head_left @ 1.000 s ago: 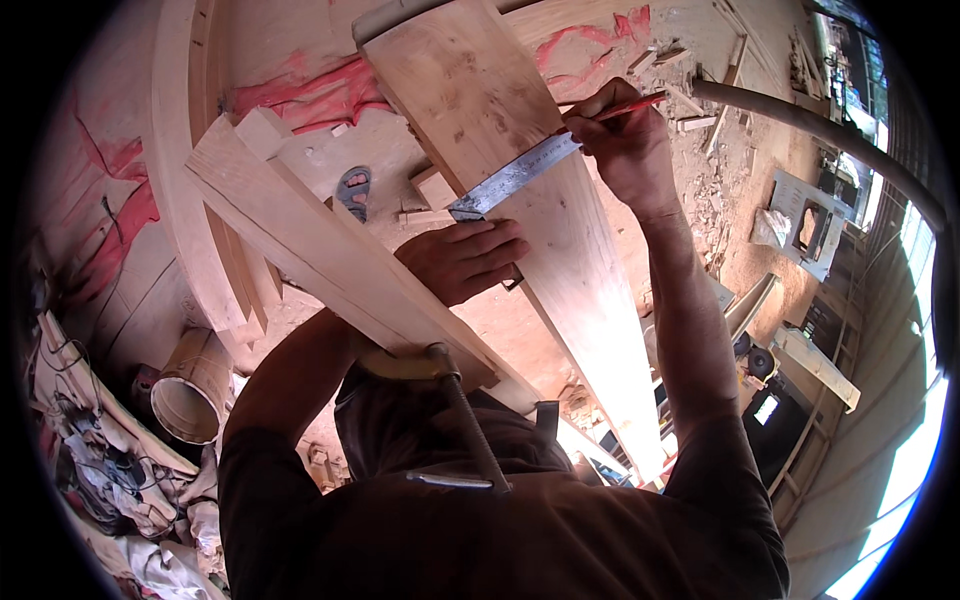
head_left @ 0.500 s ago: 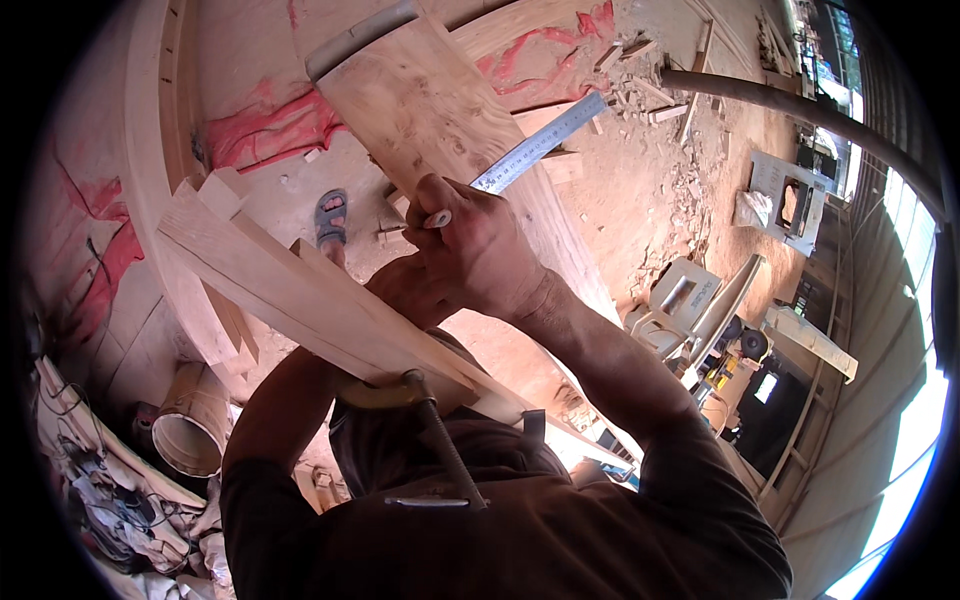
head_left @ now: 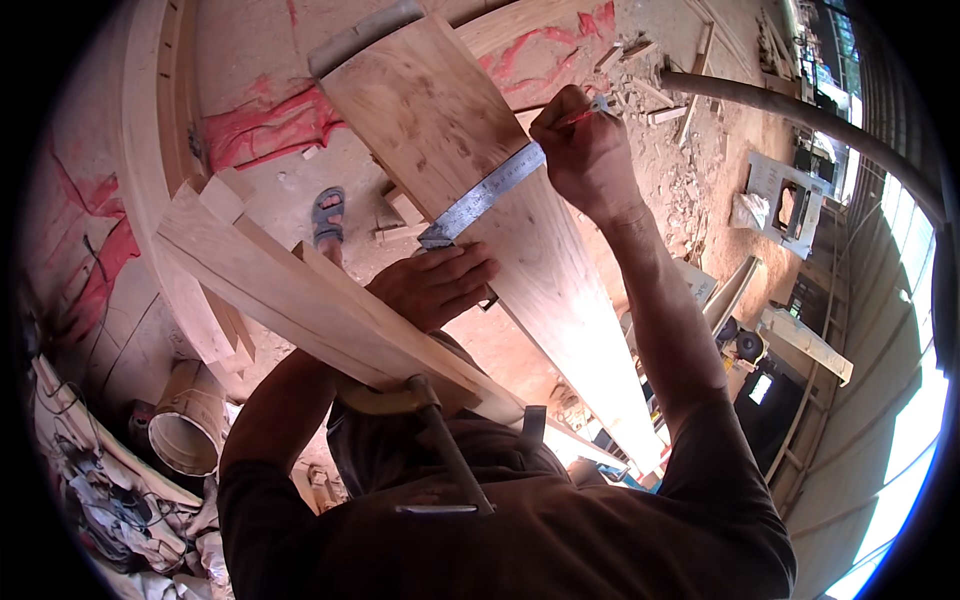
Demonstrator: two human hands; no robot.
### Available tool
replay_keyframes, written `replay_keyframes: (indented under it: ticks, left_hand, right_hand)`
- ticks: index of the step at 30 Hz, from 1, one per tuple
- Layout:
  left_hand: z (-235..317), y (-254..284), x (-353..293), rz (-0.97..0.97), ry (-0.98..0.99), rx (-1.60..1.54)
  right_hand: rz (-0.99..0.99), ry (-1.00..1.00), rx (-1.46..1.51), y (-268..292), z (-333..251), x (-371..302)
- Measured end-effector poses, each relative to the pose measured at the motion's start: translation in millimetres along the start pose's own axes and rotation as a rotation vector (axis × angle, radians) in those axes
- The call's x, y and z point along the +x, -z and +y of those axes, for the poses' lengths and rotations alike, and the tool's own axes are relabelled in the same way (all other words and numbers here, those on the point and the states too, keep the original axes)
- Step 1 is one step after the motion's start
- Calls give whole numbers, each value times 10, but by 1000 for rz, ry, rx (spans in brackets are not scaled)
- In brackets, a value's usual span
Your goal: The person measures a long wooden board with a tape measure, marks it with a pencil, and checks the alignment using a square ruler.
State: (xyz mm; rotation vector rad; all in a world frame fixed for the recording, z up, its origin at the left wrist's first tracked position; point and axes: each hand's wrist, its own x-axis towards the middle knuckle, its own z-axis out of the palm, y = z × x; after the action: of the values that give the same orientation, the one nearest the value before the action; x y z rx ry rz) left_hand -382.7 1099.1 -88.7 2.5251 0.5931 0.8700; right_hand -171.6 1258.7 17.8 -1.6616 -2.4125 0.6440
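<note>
A wide wooden plank [head_left: 440, 110] slants in front of me, its near end brightly lit. Across its face lies the metal blade of a try square [head_left: 488, 195]. My left hand [head_left: 440, 283] is closed over the square's inner end at the plank's left edge, its fingers mostly covering that part. Beyond the plank's right edge, near the blade's outer tip, my right hand [head_left: 592, 160] grips a thin red pencil [head_left: 574, 118]. To the left, a thick pale timber beam [head_left: 300, 285] runs toward my body, with a screw clamp [head_left: 432, 420] on its near end.
A curved timber [head_left: 150, 180] stands at the left, above a bucket [head_left: 188, 425]. Tangled cords and rags [head_left: 110, 500] fill the lower left. Wood offcuts [head_left: 650, 90] litter the floor at the far right. Machine-like equipment [head_left: 785, 205] and a leaning post [head_left: 800, 100] stand on the right.
My hands have come apart. The right has swung right and away with the pencil. The square's blade has turned and come nearer, now lying across the plank, with my left hand at its inner end.
</note>
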Motion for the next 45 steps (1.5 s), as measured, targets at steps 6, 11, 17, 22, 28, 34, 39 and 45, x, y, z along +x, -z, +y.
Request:
replay_keyframes:
  ticks: [6, 11, 17, 22, 28, 34, 39, 45]
  left_hand:
    - [-47, -156, -94, 36, -41, 30]
    - [-16, -140, -171, -23, -49, 92]
    - [-128, 11, -245, -144, -194, 205]
    - [-212, 86, -783, 5, 6, 174]
    - [-507, 448, -217, 236, -40, 41]
    - [-592, -15, -132, 289, 133, -79]
    - [-446, 28, -27, 374, 118, 76]
    - [-572, 140, -119, 272, 46, 42]
  right_hand:
    - [-9, 95, 113, -354, -983, -346]
    - [-179, -215, 547, -598, -1120, -440]
    - [151, -626, 863, -80, -640, -775]
    - [329, -822, 888, 22, -401, -1439]
    - [564, -903, 1142, -232, -523, -1695]
    - [545, -924, 1180, -369, -684, -1672]
    - [446, -937, 1162, -416, -821, -1772]
    - [388, -851, 1254, -431, -930, -1201]
